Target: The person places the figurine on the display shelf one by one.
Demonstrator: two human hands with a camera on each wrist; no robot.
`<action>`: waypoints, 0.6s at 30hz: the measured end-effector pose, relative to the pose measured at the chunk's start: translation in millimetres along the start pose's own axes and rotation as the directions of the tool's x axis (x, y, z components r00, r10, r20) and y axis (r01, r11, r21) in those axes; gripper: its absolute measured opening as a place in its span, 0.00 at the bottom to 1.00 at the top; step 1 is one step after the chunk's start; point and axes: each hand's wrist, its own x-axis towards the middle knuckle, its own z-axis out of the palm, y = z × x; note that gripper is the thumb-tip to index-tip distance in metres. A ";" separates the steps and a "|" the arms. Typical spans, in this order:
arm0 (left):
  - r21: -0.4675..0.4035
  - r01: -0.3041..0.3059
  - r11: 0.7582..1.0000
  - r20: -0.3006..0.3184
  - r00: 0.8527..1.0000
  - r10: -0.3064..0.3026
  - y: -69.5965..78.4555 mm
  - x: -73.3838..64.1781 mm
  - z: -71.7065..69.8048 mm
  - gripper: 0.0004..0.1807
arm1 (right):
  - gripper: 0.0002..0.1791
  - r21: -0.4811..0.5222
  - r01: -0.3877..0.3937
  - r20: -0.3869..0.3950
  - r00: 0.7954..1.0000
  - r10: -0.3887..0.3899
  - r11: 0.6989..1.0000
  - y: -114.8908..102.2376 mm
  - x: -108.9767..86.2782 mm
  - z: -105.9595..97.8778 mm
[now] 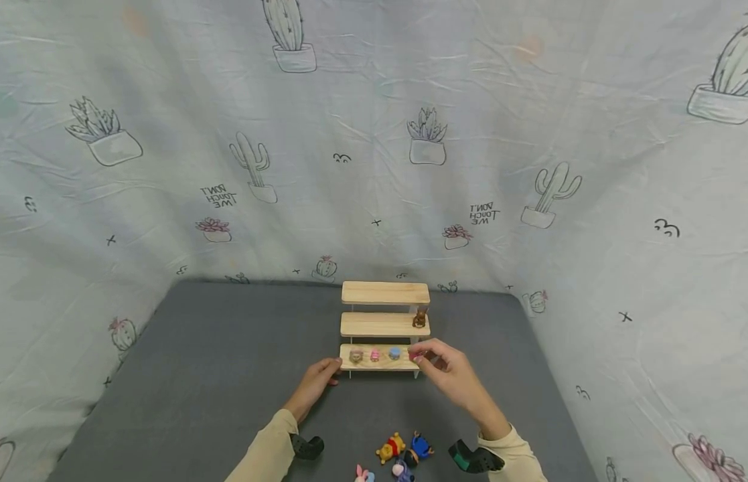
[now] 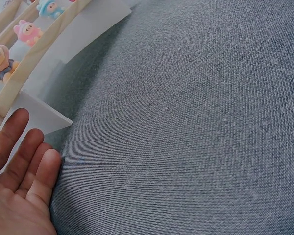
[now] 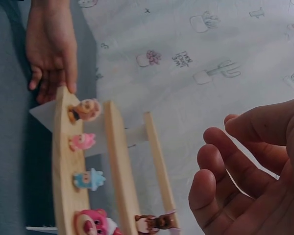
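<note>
A three-tier wooden display shelf [image 1: 386, 324] stands at the back of the grey table. On its lowest tier sit a bear figure with a dark outfit [image 3: 84, 110], a small pink figure [image 3: 82, 141], a blue-hatted figure [image 3: 89, 179] and a pink bear figure [image 3: 94, 223]. My left hand [image 1: 316, 387] touches the left end of that tier, fingers [image 2: 33, 142] nearly straight beside its white support. At the other end is my right hand [image 1: 449, 375], close by the pink bear figure; its fingers [image 3: 210, 156] are loosely bent, with nothing between them in the right wrist view.
A brown figure [image 1: 419, 318] sits at the right of the middle tier. Near the front of the table lie a yellow bear in red [image 1: 390, 448], a blue figure [image 1: 421, 445], a purple-blue figure [image 1: 402, 470] and a pink-eared figure [image 1: 363, 474]. Patterned cloth [image 1: 374, 134] hangs behind.
</note>
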 end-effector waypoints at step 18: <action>0.013 0.022 1.000 -0.013 1.000 -0.022 0.1 2.3 -0.3 0.27 | 0.08 0.060 -0.141 0.114 0.984 0.133 0.988 18.3 -17.4 29.9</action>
